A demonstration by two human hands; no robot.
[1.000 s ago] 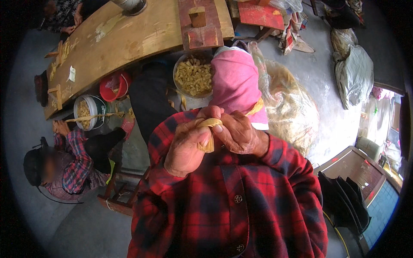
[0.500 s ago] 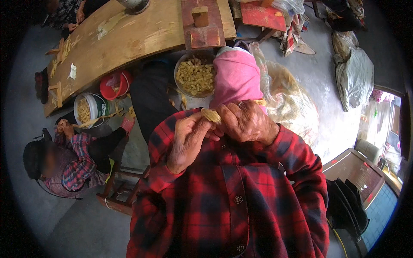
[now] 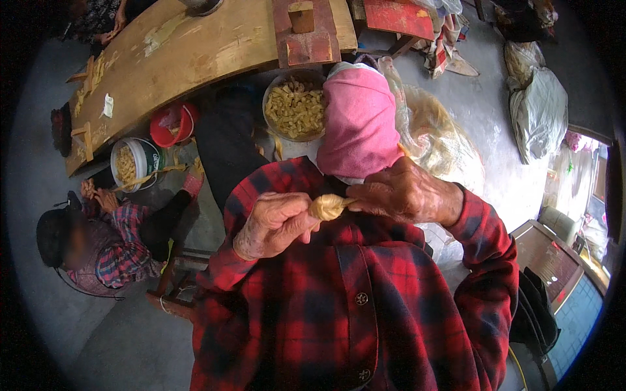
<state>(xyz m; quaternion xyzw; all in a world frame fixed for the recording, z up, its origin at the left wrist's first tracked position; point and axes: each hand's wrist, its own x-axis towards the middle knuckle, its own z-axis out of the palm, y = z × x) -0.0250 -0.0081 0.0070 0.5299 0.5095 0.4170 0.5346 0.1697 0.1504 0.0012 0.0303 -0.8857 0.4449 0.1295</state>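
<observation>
In front of my chest, my left hand (image 3: 272, 225) is closed around a pale yellow knotted bundle (image 3: 326, 207) of strip-like material. My right hand (image 3: 398, 195) pinches the tail at that bundle's right side, its fingers bent. Just beyond them lies a pink cloth (image 3: 358, 117) over my lap or leg. Left of the cloth, a round metal basin (image 3: 266, 111) holds several small yellow knotted pieces. A bit of yellow strip shows at the cloth's right edge, partly hidden behind my right hand.
A wooden table (image 3: 163, 58) spans the top left. At the left a seated co-worker (image 3: 124, 247) handles strip beside a white bucket (image 3: 150, 166) and a red bucket (image 3: 160, 130); another person's hand shows beyond the table. Plastic sacks (image 3: 443, 150) lie at right.
My hands have moved lower, and my right hand has drawn out to the right. The yellow piece now looks rounder, with a short tail stretched toward the right hand.
</observation>
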